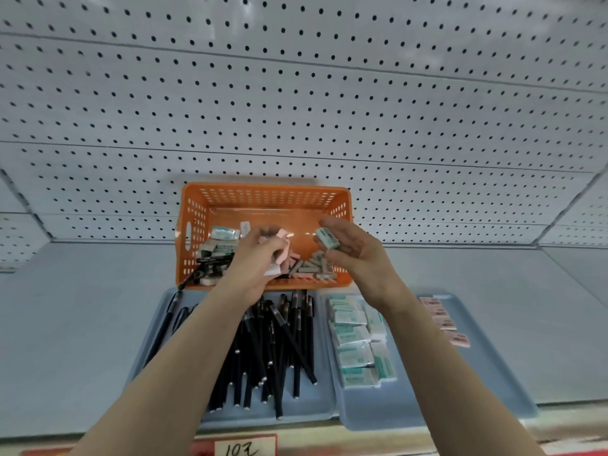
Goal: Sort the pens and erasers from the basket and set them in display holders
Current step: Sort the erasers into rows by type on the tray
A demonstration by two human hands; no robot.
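An orange basket (263,195) stands on the shelf against the pegboard, with erasers (312,268) and a few black pens (210,263) left inside. My left hand (256,258) is over the basket, closed on several pink erasers (282,240). My right hand (353,250) hovers over the basket's right side, pinching a green-and-white eraser (327,238). In front of the basket, a blue-grey tray (316,403) holds a pile of black pens (273,350). A second tray (493,373) on the right holds green erasers (358,340) and a row of pink erasers (444,320).
A white pegboard wall (296,93) rises behind the shelf. The grey shelf surface (65,324) stretches left and right of the trays. A price label (243,447) sits on the shelf's front edge below the pen tray.
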